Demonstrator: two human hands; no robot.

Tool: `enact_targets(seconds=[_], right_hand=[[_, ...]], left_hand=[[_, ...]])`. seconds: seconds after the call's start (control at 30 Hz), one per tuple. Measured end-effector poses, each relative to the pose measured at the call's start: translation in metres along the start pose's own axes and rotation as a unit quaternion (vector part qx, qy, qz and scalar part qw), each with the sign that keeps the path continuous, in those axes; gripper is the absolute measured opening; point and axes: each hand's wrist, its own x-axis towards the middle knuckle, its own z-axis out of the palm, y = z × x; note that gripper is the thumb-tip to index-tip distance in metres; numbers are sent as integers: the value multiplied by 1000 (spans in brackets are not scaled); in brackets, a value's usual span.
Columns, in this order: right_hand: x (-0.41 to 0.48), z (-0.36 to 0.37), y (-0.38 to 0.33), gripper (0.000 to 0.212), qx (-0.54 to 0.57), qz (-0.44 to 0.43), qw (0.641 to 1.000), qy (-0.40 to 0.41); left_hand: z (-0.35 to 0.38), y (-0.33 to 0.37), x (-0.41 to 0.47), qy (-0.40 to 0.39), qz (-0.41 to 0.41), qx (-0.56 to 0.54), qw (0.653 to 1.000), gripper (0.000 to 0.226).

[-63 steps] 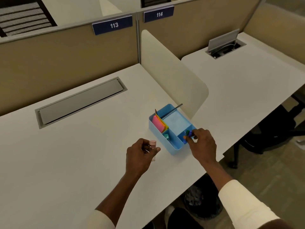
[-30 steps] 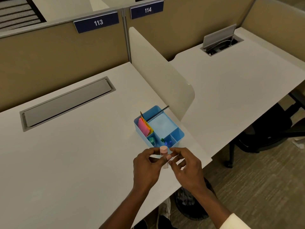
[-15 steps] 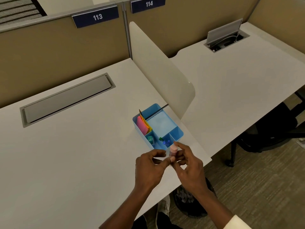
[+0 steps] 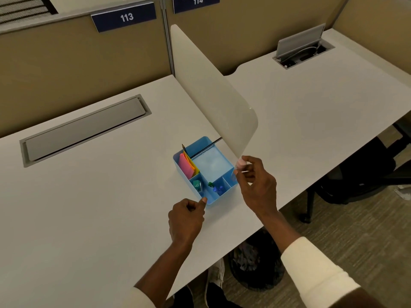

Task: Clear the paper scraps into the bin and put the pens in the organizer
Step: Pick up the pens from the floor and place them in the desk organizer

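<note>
A blue organizer (image 4: 212, 200) sits on the white desk (image 4: 89, 207) beside the divider panel. It holds pink and orange sticky notes (image 4: 186, 166), a dark pen (image 4: 205, 148) leaning over its far rim, a small teal item and coloured push pins (image 4: 216, 188). My right hand (image 4: 255, 183) hovers at the organizer's right edge, fingers pinched on a small pink eraser-like piece (image 4: 240, 162). My left hand (image 4: 186, 218) rests curled on the desk, its thumb touching the organizer's near corner. A dark bin (image 4: 255, 263) with scraps stands under the desk edge.
A cream divider panel (image 4: 211, 92) separates this desk from the neighbouring one. A closed grey cable hatch (image 4: 84, 127) lies at the back left; an open hatch (image 4: 302, 50) is on the other desk. A black chair (image 4: 367, 172) stands to the right.
The small pink piece passed from both hands to my right hand alone, which lifted it right, beside the organizer. My left hand let go and settled at the organizer's near corner.
</note>
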Motion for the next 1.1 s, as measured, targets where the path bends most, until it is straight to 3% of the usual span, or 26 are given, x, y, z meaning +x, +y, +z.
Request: enact_targets(seconds=[0.17, 0.43, 0.8, 1.1], right_hand=[[-3, 12, 19, 31, -67, -50, 996, -10], [-7, 26, 32, 27, -119, 0, 993, 3], [7, 34, 31, 33, -202, 27, 977, -67], [2, 35, 33, 27, -167, 40, 982, -74]], left_hand=[[2, 0, 0, 6, 4, 8, 1000, 34], [-4, -3, 5, 37, 10, 50, 998, 47], [-6, -4, 3, 33, -22, 38, 999, 55], [-9, 0, 2, 40, -35, 46, 998, 58]])
